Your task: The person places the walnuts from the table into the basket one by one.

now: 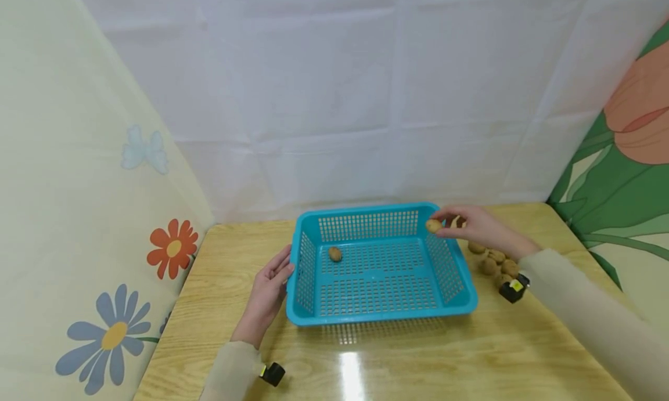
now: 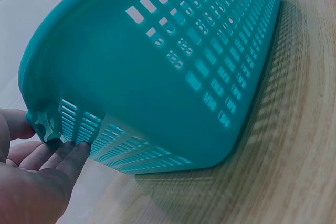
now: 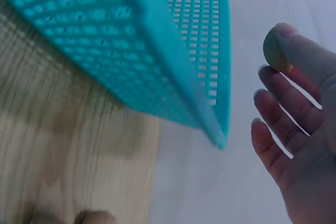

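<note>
A blue plastic basket (image 1: 376,317) with slotted walls stands on the wooden table. My left hand (image 1: 269,285) grips its left rim, and the left wrist view has the thumb above the rim and the fingers (image 2: 73,158) against the outer wall. Inside, toward the left, lies one walnut (image 1: 335,253). Above the basket's far right corner, my right hand (image 1: 467,224) pinches another walnut (image 3: 274,51) between thumb and forefinger. The other right fingers (image 3: 270,148) are spread and touch nothing in the right wrist view.
Several walnuts (image 1: 489,266) lie in a pile on the table just right of the basket, partly hidden by the right wrist. A white cloth (image 1: 324,99) hangs behind the table (image 1: 230,256). Flower-printed panels (image 1: 94,215) stand at both sides.
</note>
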A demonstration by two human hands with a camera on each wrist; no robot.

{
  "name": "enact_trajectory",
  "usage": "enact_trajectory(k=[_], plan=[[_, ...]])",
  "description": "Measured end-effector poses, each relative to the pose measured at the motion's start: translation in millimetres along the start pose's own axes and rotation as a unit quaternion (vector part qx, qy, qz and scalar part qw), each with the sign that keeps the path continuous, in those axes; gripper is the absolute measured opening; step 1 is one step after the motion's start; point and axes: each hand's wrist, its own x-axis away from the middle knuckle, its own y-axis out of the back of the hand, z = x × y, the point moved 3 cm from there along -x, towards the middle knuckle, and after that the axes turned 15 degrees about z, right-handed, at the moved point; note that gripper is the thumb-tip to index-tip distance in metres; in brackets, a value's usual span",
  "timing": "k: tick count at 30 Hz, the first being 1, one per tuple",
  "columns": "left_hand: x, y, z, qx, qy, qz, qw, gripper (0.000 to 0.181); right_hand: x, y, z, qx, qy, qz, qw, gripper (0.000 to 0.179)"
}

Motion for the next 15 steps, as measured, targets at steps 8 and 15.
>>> enact_trajectory(k=[8, 15], plan=[[-0.5, 1.7, 1.5, 0.003, 0.006, -0.004, 1.0000, 0.053, -45.4, -10.4, 22.9, -0.015, 0.043, 0.025, 0.9986, 0.039], [-1.2, 2.0, 2.2, 0.016, 0.006, -0.002, 0.9998, 0.052, -84.2, -31.2, 36.7, -0.030, 0.067, 0.052, 0.9959, 0.039]])
